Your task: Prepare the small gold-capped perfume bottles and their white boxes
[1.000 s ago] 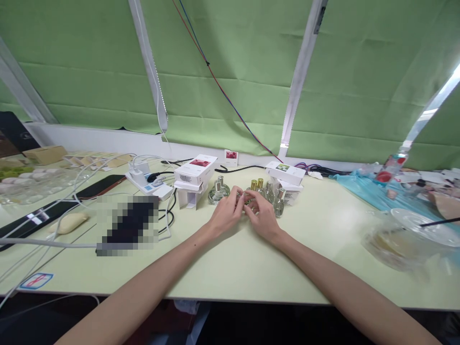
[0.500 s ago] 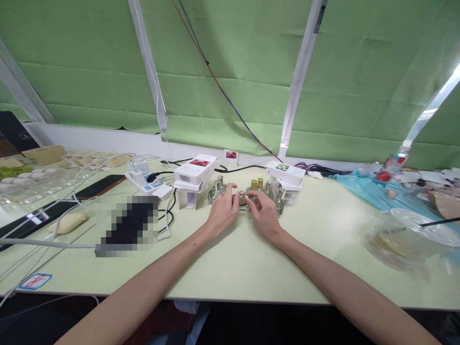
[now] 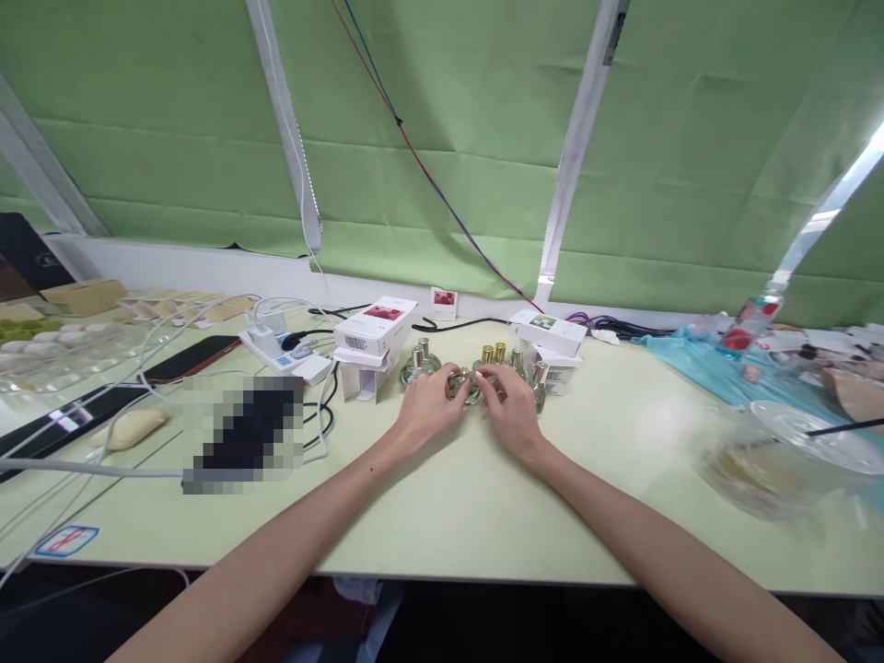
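Both my hands meet at the middle of the pale green table (image 3: 442,516). My left hand (image 3: 426,412) and my right hand (image 3: 509,410) pinch a small round glass perfume bottle with a gold cap (image 3: 464,386) from either side. Just behind them stand more small perfume bottles: a round one with a silver cap (image 3: 418,362) on the left, gold-capped ones (image 3: 492,354) and silver-capped ones (image 3: 538,385) on the right. White perfume boxes are stacked at the left (image 3: 377,325) and at the right (image 3: 549,332).
A power strip with chargers (image 3: 280,350), white cables (image 3: 103,396) and phones (image 3: 193,359) lie to the left. A clear plastic lidded bowl (image 3: 780,456), a blue bag (image 3: 697,364) and a water bottle (image 3: 752,322) sit at the right. Green blinds hang behind.
My hands stay on the gold-capped bottle; the fingers have shifted around it slightly, closing in from both sides. Nothing else has moved.
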A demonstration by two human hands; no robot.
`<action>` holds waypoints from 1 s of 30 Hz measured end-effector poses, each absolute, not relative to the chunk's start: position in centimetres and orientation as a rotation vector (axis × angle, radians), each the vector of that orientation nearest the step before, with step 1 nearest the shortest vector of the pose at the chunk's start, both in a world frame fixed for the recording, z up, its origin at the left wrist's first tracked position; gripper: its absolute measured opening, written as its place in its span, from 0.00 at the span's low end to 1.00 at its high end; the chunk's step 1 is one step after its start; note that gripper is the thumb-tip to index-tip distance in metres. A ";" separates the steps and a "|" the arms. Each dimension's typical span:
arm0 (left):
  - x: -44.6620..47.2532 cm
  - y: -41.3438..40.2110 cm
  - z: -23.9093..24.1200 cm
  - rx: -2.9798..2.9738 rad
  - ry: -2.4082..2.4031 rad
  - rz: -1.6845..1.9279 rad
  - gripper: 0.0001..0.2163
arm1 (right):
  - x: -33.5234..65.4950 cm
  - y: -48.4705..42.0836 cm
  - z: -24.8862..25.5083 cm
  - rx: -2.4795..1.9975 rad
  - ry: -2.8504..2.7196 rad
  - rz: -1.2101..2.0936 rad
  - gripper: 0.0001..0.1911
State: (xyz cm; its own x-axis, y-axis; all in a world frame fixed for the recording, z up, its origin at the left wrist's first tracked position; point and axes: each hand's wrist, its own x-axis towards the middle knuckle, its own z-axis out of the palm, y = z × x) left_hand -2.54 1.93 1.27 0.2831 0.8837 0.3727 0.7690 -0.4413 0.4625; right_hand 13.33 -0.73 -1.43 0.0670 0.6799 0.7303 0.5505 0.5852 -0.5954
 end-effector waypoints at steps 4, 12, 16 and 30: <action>-2.7 1.9 1.5 2.361 1.546 0.913 0.16 | 13.4 -0.7 -1.4 -1.063 -1.593 0.130 0.12; -2.7 1.7 1.7 2.406 1.575 0.900 0.16 | 13.4 -0.7 -1.3 -1.063 -1.571 0.176 0.13; -2.7 1.6 1.8 2.439 1.597 0.898 0.16 | 13.4 -0.8 -1.3 -1.073 -1.570 0.174 0.14; -2.4 1.2 1.8 2.543 1.447 0.870 0.18 | 13.3 -1.0 -1.1 -1.009 -1.619 0.026 0.13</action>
